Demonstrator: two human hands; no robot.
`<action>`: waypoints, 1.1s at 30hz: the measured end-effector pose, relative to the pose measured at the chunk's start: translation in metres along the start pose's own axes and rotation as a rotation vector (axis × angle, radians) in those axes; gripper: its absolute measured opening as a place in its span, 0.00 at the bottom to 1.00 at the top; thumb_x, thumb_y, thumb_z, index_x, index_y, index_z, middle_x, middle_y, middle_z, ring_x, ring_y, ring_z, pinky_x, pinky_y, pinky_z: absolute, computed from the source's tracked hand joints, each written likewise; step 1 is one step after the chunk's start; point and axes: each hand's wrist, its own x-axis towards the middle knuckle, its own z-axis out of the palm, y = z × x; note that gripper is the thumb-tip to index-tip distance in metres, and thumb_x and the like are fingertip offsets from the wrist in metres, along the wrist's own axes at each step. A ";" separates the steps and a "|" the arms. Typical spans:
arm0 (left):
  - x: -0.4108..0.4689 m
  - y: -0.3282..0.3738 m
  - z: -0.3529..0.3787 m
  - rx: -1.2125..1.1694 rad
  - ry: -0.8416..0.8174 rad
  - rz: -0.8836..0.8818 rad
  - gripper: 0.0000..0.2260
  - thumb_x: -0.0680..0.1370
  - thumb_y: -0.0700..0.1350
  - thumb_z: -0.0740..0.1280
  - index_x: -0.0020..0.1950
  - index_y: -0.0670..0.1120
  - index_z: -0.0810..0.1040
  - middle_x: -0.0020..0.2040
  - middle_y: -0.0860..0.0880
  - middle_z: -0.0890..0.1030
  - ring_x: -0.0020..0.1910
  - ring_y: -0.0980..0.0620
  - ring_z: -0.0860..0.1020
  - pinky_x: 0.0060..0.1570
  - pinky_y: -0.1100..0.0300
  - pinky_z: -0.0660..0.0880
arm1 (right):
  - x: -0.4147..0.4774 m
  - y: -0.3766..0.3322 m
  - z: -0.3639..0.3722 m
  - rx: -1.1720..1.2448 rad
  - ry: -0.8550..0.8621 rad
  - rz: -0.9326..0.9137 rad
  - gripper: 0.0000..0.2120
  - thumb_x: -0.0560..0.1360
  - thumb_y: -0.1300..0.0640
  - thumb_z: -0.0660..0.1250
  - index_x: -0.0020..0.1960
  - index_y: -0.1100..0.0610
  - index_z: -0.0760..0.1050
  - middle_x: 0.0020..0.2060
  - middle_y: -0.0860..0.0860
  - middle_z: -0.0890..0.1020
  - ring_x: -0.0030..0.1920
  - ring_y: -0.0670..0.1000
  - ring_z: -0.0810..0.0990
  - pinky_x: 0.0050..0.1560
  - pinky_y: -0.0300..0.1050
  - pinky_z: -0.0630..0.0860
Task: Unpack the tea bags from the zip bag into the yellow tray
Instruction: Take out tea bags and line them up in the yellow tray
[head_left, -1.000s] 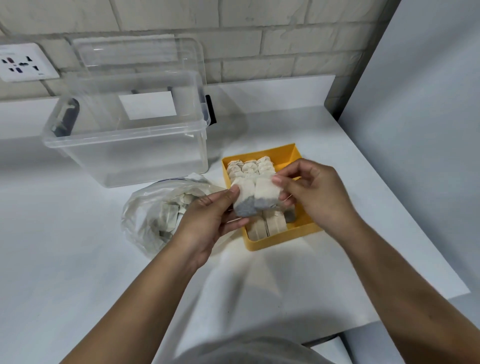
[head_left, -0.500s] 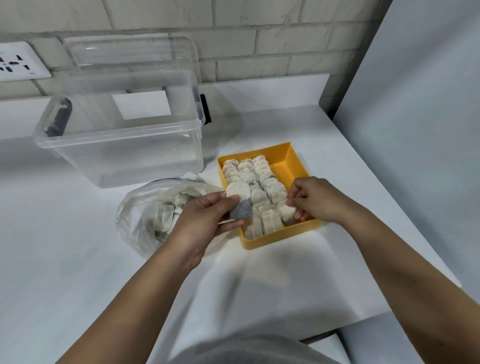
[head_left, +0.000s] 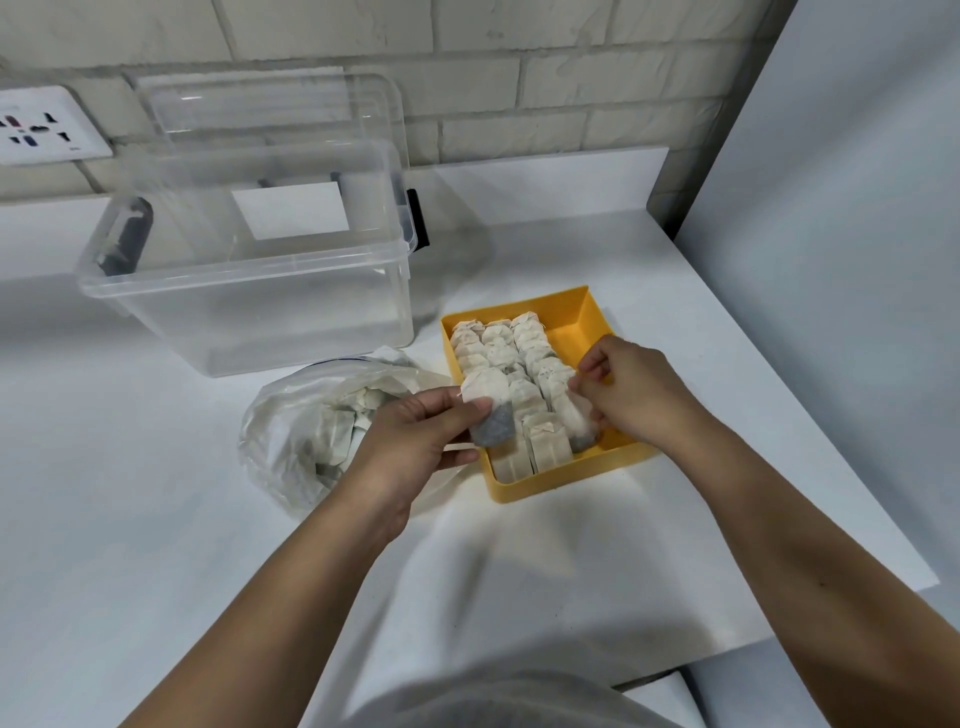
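Tea bag (head_left: 487, 408) looks light, limp and easy to tear: my left hand (head_left: 415, 441) pinches its side edge above the filled bottom, over the left rows of the yellow tray (head_left: 571, 477). Right hand (head_left: 634, 392) pinches a second bag (head_left: 575, 422) low in the tray; zip bag (head_left: 306, 431) on the desk (head_left: 156, 519) holds more.

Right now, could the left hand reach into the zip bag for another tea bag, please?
Probably not yet: the left hand is right by the zip bag with nothing between them, but it pinches a tea bag that it must first set in the yellow tray.
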 end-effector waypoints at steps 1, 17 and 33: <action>0.000 0.000 0.000 0.012 0.005 0.003 0.03 0.76 0.42 0.72 0.46 0.44 0.84 0.46 0.45 0.86 0.44 0.51 0.82 0.50 0.56 0.81 | -0.005 -0.007 -0.005 0.047 0.028 -0.037 0.09 0.75 0.51 0.70 0.51 0.54 0.77 0.44 0.49 0.81 0.38 0.52 0.83 0.45 0.49 0.82; -0.003 0.006 0.002 0.090 0.011 0.095 0.04 0.78 0.41 0.70 0.48 0.47 0.85 0.41 0.52 0.86 0.40 0.56 0.82 0.45 0.60 0.80 | -0.018 -0.018 -0.047 0.016 -0.100 -0.161 0.04 0.76 0.58 0.69 0.43 0.56 0.76 0.34 0.50 0.83 0.35 0.47 0.83 0.44 0.45 0.81; -0.008 0.000 -0.022 0.072 0.121 0.076 0.04 0.78 0.41 0.70 0.48 0.47 0.85 0.41 0.50 0.85 0.41 0.53 0.82 0.45 0.59 0.80 | 0.003 0.012 -0.001 -0.273 -0.252 0.032 0.03 0.75 0.62 0.64 0.47 0.59 0.77 0.42 0.56 0.84 0.44 0.55 0.83 0.50 0.54 0.80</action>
